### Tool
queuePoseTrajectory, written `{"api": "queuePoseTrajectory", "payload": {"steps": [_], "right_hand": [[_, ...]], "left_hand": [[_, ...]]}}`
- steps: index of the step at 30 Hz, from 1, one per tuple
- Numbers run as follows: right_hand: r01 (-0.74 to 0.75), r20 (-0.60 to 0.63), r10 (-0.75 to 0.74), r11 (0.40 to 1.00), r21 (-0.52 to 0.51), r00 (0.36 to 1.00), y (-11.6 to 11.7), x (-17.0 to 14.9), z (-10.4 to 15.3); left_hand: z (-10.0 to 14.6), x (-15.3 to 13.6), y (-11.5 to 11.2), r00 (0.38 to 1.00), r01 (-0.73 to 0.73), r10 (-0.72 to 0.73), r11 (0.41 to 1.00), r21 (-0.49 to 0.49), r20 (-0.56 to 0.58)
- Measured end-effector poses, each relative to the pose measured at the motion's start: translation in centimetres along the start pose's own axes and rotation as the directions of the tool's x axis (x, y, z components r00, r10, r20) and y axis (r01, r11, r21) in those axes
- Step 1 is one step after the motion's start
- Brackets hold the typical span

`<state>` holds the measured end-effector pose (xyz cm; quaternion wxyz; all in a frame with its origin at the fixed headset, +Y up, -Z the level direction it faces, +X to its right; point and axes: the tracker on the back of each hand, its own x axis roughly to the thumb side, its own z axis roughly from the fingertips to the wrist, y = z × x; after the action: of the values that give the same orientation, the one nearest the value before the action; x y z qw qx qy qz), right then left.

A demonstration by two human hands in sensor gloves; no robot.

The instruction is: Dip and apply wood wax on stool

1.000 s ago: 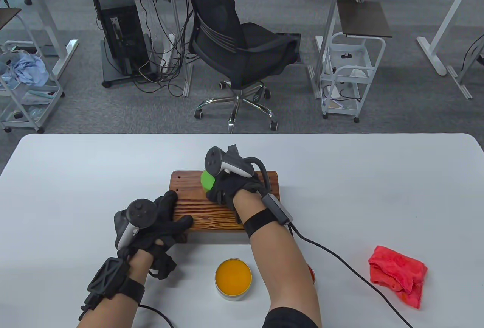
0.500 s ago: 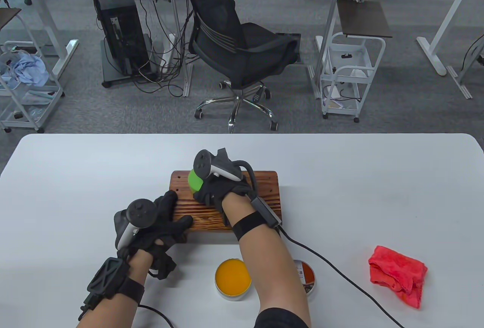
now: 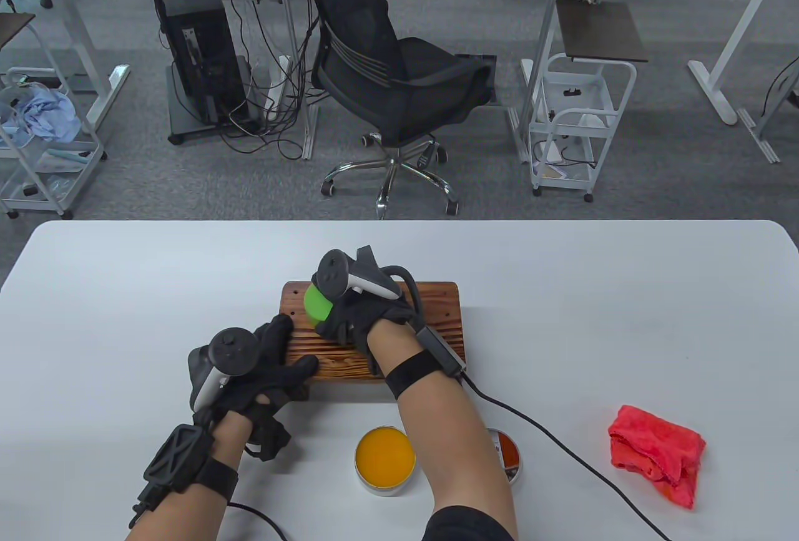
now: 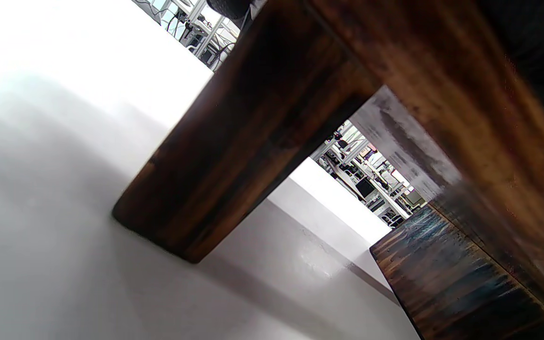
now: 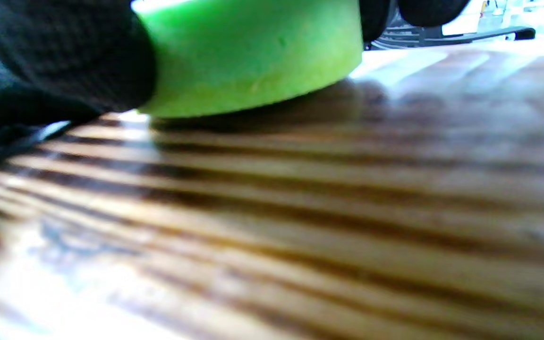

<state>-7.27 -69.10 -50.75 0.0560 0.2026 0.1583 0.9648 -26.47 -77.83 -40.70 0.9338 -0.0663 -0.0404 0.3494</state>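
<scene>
step: applying stage, not dipping. Right hand (image 3: 359, 316) rubs a green sponge (image 3: 317, 304) over the stool (image 3: 431, 316) top, judging by contact.
stool: stands on the counter (image 3: 125, 291), mid-front, wood grain top, one leg (image 4: 234, 156) seen from the left wrist view.
sponge: far-left part of the stool top, flat face down on the wood (image 5: 300, 212); right wrist view shows it touching or all but touching the surface.
right hand: fingers curled over and round the sponge, grasping it; palm down, wrist raised a bit, forearm slanting in from the bottom edge over the tin area.
left hand: (image 3: 268, 366) lies on the stool's near-left corner, fingers spread and mostly straight, thumb along the front edge; released, not gripping, just pressing to steady the stool.
wax tin: (image 3: 385, 460) open, orange wax, on the counter just in front of the stool, between the forearms. Apart from the sponge.
lid: (image 3: 509, 457) partly hidden by the right forearm, right of the tin.
cloth: (image 3: 655, 453) red, crumpled, well off to the right, untouched.
next: likely more strokes along the grain toward the uncovered right side and near strip; needs even pressure, left hand holding firm. Re-dip in the tin if the sponge runs dry, can't tell how much wax it carries.
risk: stool sliding if the left hand eases.
</scene>
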Motion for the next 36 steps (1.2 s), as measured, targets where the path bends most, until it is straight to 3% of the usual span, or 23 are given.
{"api": "queuePoseTrajectory", "payload": {"steps": [9, 19, 30, 36], "right_hand": [[0.007, 0.001, -0.007, 0.998, -0.060, 1.000, 0.5, 0.4, -0.3], [-0.002, 0.013, 0.004, 0.992, -0.129, 1.000, 0.3, -0.8, 1.2], [-0.043, 0.000, 0.044, 0.983, -0.176, 0.999, -0.6, -4.0, 6.9], [-0.073, -0.007, 0.073, 0.978, -0.194, 0.997, -0.9, -5.8, 11.0]], "left_hand": [[0.0, 0.0, 0.0, 1.000, 0.000, 0.000, 1.000, 0.000, -0.001], [0.0, 0.0, 0.1, 1.000, 0.007, -0.007, 1.000, 0.001, -0.005], [0.1, 0.7, 0.8, 0.996, 0.080, -0.081, 0.997, -0.004, -0.029], [1.2, 2.6, 1.8, 0.987, 0.158, -0.158, 0.987, 0.035, 0.007]]}}
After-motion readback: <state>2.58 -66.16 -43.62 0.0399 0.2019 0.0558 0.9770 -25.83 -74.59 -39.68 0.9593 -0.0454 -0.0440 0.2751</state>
